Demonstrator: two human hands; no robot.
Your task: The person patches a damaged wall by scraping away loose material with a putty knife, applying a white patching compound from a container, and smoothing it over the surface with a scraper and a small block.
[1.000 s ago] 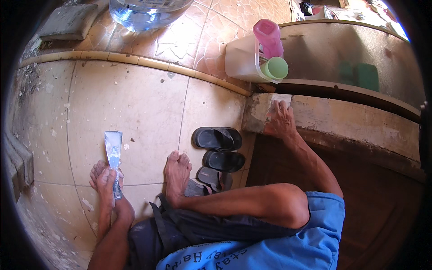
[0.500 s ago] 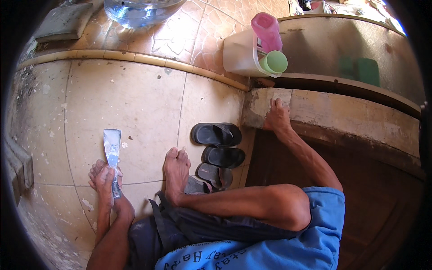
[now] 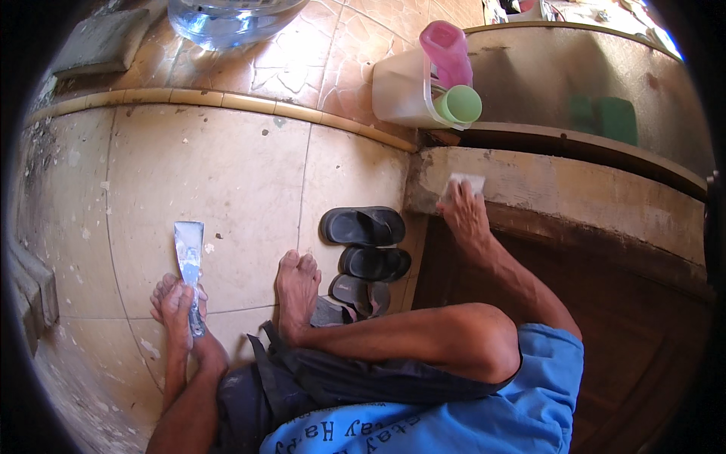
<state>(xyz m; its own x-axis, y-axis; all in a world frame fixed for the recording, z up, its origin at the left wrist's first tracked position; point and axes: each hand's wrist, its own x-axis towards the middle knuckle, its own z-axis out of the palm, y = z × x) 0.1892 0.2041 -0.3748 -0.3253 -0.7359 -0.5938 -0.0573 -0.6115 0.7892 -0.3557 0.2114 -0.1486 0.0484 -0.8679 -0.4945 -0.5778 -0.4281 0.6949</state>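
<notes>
Over my left foot, my left hand (image 3: 178,309) is closed round the handle of a putty knife (image 3: 189,246). Its broad blade points away from me and carries whitish smears. At the right, my right hand (image 3: 464,210) presses a pale flat sheet (image 3: 470,181), which looks like sandpaper, against the top of the worn ledge (image 3: 560,185). The fingers cover part of the sheet, so its full shape is hidden. Pale patches mark the ledge's surface around that hand.
Dark sandals (image 3: 364,225) lie in a row between my right foot (image 3: 297,284) and the ledge. A whitish plastic bin (image 3: 401,89) with a pink container (image 3: 448,53) and green cup (image 3: 458,104) stands beyond. A clear water bottle (image 3: 227,23) is at the far edge.
My right hand has slid a little nearer to me along the ledge, and more of the pale sheet shows. My left hand still holds the putty knife, almost unmoved.
</notes>
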